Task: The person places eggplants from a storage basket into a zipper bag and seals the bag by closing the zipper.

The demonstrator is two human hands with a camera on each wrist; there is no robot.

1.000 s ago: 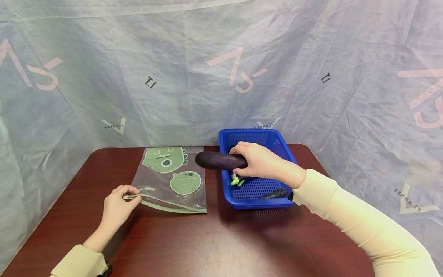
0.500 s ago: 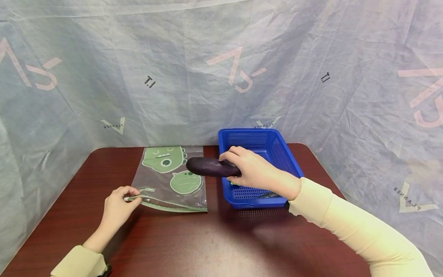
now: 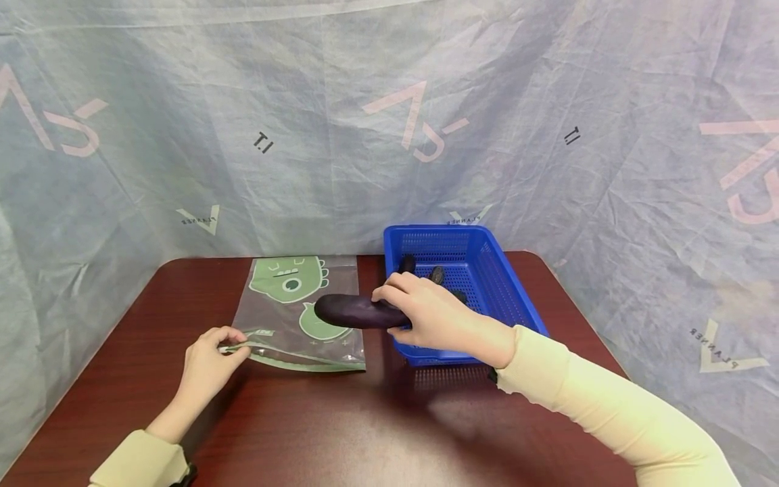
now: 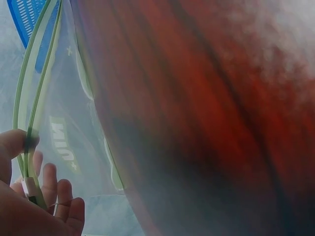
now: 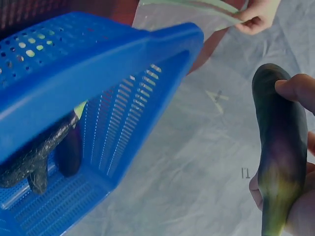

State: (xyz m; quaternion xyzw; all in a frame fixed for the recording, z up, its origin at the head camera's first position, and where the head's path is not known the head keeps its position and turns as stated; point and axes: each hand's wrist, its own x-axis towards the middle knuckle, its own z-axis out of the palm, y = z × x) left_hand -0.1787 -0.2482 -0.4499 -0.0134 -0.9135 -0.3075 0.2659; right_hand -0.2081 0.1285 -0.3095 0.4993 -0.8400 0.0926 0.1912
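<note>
My right hand grips a dark purple eggplant by its stem end, above the left rim of the blue basket. Its blunt end points left, over the lower right part of a clear zip bag with green cartoon prints. In the right wrist view the eggplant shows its greenish stem, with fingers and thumb around it. At the bag's front left corner, my left hand pinches the zip edge. The left wrist view shows the bag's mouth with its two green-edged sides parted.
Inside the basket lie another dark eggplant and a dark wrinkled item that looks like bitter melon; the arm partly hides them in the head view. All stands on a reddish-brown table, with printed grey cloth behind.
My right hand has carried the eggplant left and nearer, from over the basket to over the bag's right side. More of the basket's contents now shows. The left hand stays at the bag's corner.
</note>
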